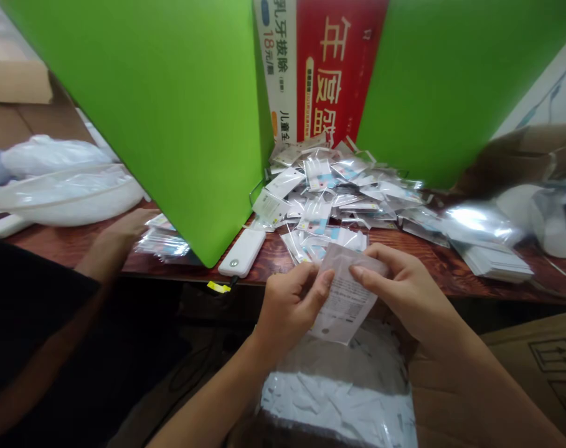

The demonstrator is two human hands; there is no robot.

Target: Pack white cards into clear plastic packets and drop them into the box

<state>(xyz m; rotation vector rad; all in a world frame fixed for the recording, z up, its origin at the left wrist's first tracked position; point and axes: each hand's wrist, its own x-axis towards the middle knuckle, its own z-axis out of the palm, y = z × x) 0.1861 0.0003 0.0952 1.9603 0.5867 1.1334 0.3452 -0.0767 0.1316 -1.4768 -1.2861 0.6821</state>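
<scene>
Between my two hands is a small clear plastic packet (345,305) with a white printed card inside, held above the table's front edge. My left hand (289,298) pinches its left side between thumb and fingers. At the upper right corner, my right hand (404,286) grips the packet's top with thumb and forefinger. Just beyond my hands lies a loose heap of similar packets (320,208) on the dark red wooden table (198,267). Below the packet, in front of me, sits a box wrapped in white and silvery plastic (339,404).
Green panels (170,112) stand on the table around a red and white printed sheet (339,68). A white power bank (243,252) lies left. A co-worker's hand (119,239) is near stacked packets (164,242). White cards (492,258) lie right, above a cardboard box (535,354).
</scene>
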